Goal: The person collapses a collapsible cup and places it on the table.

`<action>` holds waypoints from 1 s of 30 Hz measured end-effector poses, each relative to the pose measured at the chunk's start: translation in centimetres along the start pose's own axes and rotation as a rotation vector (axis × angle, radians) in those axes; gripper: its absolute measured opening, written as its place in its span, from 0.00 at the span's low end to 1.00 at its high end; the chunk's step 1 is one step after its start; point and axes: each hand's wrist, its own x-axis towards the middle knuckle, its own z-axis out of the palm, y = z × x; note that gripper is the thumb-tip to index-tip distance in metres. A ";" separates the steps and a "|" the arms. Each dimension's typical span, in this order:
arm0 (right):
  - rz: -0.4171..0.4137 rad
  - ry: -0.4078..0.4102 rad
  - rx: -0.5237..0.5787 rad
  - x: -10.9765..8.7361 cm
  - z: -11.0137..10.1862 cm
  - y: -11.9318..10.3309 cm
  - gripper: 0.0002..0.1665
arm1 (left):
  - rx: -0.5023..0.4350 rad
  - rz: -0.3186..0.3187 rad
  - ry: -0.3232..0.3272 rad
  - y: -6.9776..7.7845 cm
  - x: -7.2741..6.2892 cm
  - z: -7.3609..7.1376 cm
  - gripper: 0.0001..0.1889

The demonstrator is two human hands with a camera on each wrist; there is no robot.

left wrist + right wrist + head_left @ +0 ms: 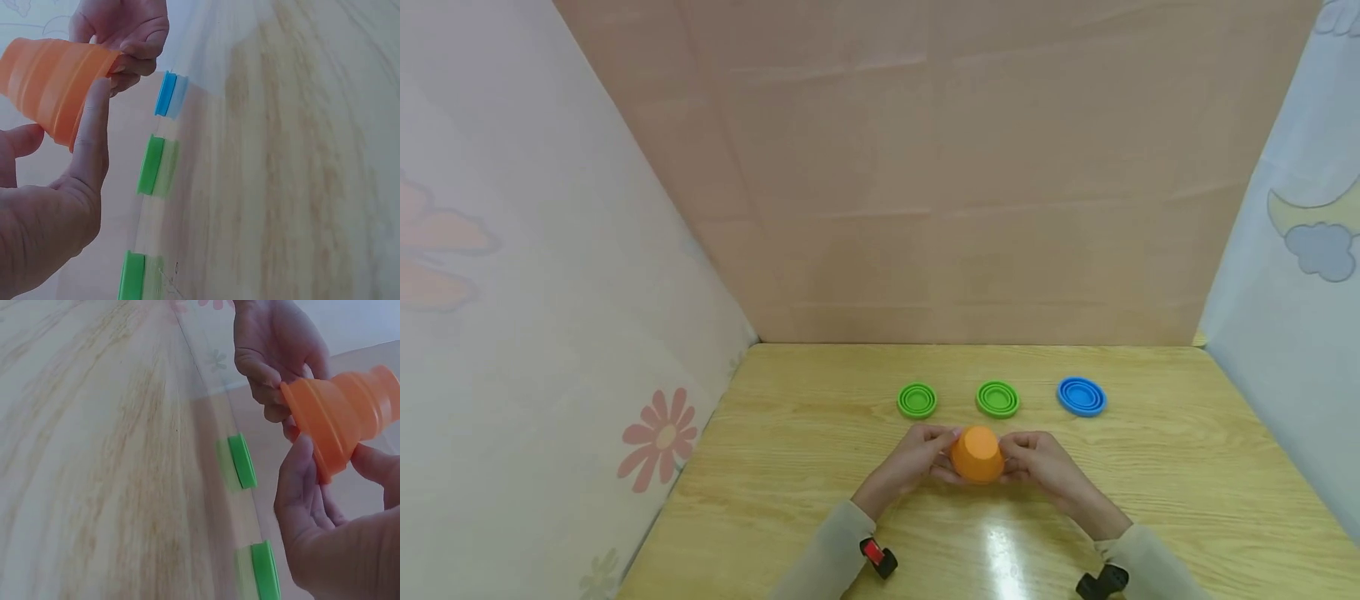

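An orange collapsible cup (979, 457), drawn out to a stepped cone, is held up between both hands with its narrow base upward. My left hand (916, 457) pinches the wide rim from the left; in the left wrist view its thumb lies on the cup's wall and its index finger extends along the rim. On the opposite side my right hand (1047, 468) grips the same rim between thumb and fingers, as the right wrist view also shows. The cup's inside is hidden. Both hands are raised over the wooden table (805, 517).
Behind the hands lie a green collapsed cup (917, 401), a second green collapsed cup (997, 400) and a blue collapsed cup (1082, 397), in a row. A brown panel (970, 208) closes off the back, with pale printed walls on either side.
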 end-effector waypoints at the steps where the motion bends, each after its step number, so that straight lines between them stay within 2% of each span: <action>1: 0.004 0.002 0.003 0.0 0.0 0.1 0.23 | 0.002 -0.003 -0.002 0.0 -0.1 0.0 0.20; 7: 0.005 0.004 0.060 0.1 0.0 0.4 0.12 | 0.006 -0.019 -0.021 0.1 -0.2 -0.3 0.22; 11: -0.021 0.000 0.045 0.2 0.0 0.5 0.10 | 0.012 -0.037 -0.023 0.1 -0.1 -0.4 0.23; 19: -0.057 0.042 -0.039 0.5 0.5 0.3 0.19 | 0.010 -0.077 -0.047 0.1 -0.3 -0.7 0.23; 25: -0.051 0.064 -0.071 0.6 0.6 0.3 0.22 | -0.010 -0.066 -0.096 -0.1 -0.4 -1.0 0.23; 30: -0.058 0.067 -0.087 0.6 0.6 0.3 0.22 | -0.012 -0.051 -0.101 0.0 -0.5 -1.1 0.22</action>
